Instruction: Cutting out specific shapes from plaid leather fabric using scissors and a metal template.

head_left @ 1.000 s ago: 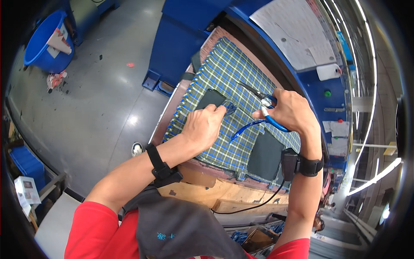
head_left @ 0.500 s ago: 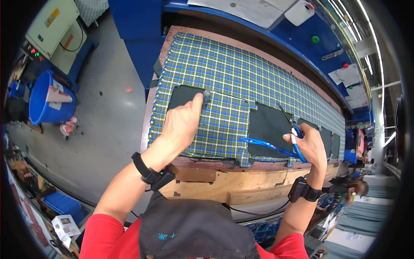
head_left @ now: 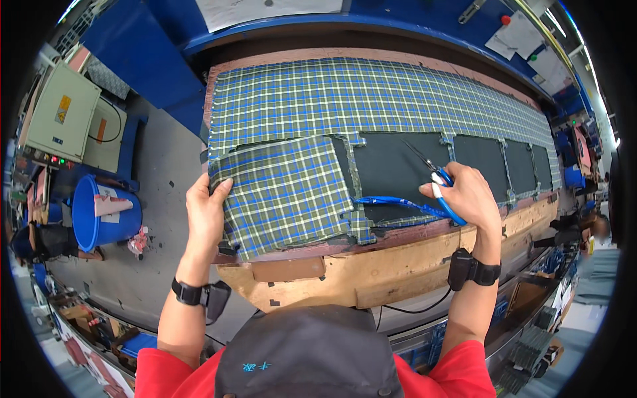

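My left hand (head_left: 207, 209) pinches the left edge of a cut rectangular panel of plaid fabric (head_left: 285, 186) between thumb and fingers. This panel lies slightly askew over an opening in the larger blue, green and white plaid cloth (head_left: 312, 93). In my right hand (head_left: 468, 194) is a pair of scissors (head_left: 452, 207) with blue and white handles. Their slim blades point away and to the left, above a black rectangle (head_left: 391, 159) that shows through a cut-out. From the scissors a blue strap (head_left: 391, 200) trails left across the black.
The cloth lies on a pinkish board (head_left: 318, 242) with a wooden front edge (head_left: 424, 278). More black cut-outs (head_left: 479, 159) run to the right. A blue bin (head_left: 85, 212) and a beige machine cabinet (head_left: 63, 113) stand at the left. A blue frame (head_left: 371, 26) borders the back.
My left hand has moved left and nearer, now at the panel's left edge. The panel has shifted left, baring a dark strip on its right. The right hand still holds the scissors; the view has turned.
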The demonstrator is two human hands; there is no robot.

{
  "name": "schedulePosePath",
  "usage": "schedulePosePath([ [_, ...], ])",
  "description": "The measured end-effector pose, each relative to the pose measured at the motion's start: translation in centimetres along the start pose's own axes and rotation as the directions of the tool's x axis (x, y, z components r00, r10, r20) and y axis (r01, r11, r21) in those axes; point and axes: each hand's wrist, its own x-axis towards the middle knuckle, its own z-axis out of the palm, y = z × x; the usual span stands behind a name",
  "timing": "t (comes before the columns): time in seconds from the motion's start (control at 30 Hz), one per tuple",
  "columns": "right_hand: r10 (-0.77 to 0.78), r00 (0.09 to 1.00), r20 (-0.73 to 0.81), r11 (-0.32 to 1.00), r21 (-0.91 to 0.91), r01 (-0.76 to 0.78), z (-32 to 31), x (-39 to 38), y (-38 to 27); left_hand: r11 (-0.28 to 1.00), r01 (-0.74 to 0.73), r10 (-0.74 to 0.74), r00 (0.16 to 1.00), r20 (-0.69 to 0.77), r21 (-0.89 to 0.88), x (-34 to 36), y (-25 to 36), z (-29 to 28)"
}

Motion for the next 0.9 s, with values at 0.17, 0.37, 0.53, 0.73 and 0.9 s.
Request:
schedulePosePath([
  [0.17, -0.079, 0.996, 0.038, 0.996, -0.034, 0.081, 1.0, 0.5, -0.7, 0.960, 0.206, -0.192, 0.977, 0.089, -0.189, 1.7, -2.9, -0.8],
  [0.37, -0.207, 0.951, 0.232, 0.973, 0.148, 0.175, 3.7, 2.6, -2.9, 0.978, 0.133, -0.121, 0.989, 0.084, -0.159, 1.2, -2.9, -0.3],
  [0.53, -0.225, 0.813, 0.536, 0.971, 0.192, 0.142, 4.0, 7.1, -3.8, 0.997, -0.079, 0.079, 0.997, 0.005, -0.023, 0.0, -3.7, 0.0],
  [0.73, -0.225, 0.758, 0.613, 0.964, 0.254, 0.081, 4.8, 8.7, -4.8, 0.965, -0.248, 0.250, 0.968, -0.004, 0.090, -1.9, -4.4, -0.5],
  [0.9, -0.229, 0.738, 0.635, 0.960, 0.275, 0.061, 5.3, 10.1, -4.8, 0.925, -0.344, 0.355, 0.934, -0.045, 0.159, -2.5, -4.3, -0.1],
])
